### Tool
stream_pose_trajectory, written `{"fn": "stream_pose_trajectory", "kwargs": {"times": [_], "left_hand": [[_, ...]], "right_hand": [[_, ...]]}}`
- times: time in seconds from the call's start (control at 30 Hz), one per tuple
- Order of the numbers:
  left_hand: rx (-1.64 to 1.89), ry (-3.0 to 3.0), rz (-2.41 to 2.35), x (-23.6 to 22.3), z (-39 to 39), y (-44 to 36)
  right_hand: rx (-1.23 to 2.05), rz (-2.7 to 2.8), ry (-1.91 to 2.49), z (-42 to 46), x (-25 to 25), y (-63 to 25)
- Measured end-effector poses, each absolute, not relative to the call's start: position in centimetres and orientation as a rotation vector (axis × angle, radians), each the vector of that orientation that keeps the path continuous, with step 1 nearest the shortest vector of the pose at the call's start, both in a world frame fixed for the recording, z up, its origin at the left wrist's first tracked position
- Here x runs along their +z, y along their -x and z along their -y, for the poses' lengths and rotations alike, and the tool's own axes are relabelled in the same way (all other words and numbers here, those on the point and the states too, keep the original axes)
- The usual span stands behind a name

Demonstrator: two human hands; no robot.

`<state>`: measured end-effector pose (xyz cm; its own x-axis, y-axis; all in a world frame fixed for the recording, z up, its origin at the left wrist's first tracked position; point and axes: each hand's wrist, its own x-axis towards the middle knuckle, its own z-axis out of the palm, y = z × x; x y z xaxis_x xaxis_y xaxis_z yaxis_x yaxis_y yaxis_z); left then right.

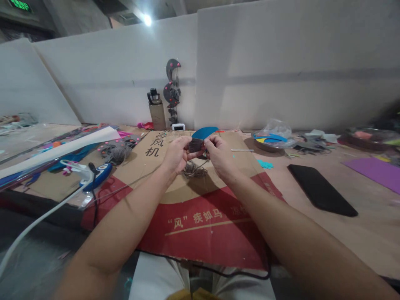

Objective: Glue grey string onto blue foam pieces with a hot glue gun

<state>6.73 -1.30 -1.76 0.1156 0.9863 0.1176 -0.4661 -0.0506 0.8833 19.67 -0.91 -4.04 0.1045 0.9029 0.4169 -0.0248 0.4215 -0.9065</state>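
Observation:
Both hands meet over a flattened cardboard box [190, 235]. Between them is a blue curved piece [204, 133], perhaps felt or card, its lower left part wrapped in grey yarn [196, 144]. My left hand [177, 154] is closed on the wrapped end, fingers reaching beneath it. My right hand [218, 154] pinches at the right edge of the wrapping; whether it grips the yarn or the piece is hidden by the fingers. Just below, a loose tangle of grey yarn [194, 170] lies near the cardboard.
A bottle [157, 110] stands by the white partition, where a grey crescent-shaped ornament [172, 91] hangs. To the left are a yarn ball [117, 153] and a power strip [101, 175]. A black phone-like slab [321, 189], purple sheet [376, 171] and bowl [271, 143] lie right.

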Motion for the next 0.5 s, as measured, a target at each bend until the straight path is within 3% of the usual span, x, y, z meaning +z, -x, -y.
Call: {"fn": "stream_pose_trajectory", "kwargs": {"times": [0.27, 0.5], "left_hand": [[1.172, -0.917, -0.736, -1.8, 0.4, -5.8], [1.521, -1.087, -0.81, -2.1, 1.4, -7.2]], "right_hand": [[0.93, 1.33, 0.808, 0.9, -4.1, -19.6], [0.72, 1.3, 0.969, 1.8, -3.7, -19.4]]}}
